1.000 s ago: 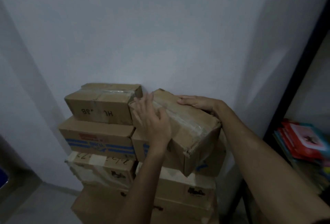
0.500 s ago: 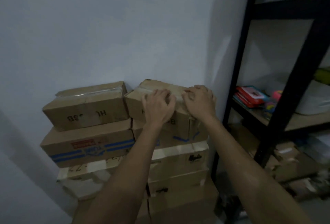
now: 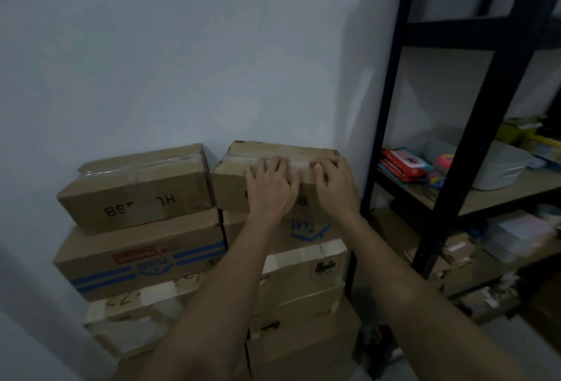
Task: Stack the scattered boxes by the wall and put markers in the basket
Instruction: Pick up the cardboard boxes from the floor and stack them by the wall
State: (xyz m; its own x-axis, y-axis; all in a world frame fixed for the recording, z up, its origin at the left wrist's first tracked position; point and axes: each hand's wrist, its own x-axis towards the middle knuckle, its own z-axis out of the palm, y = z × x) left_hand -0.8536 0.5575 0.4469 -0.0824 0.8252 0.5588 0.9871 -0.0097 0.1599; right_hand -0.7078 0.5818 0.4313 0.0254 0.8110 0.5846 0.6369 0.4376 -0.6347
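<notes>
Where a second ago the top box (image 3: pixel 277 154) sat skewed in the person's grip, it now lies square on the right-hand stack, beside its twin box (image 3: pixel 136 189) and against the wall (image 3: pixel 212 46). Left hand (image 3: pixel 270 188) and right hand (image 3: pixel 335 184) press it with loosely curved fingers draped over its front edge. That box looks placed; no markers or basket are identifiable.
</notes>
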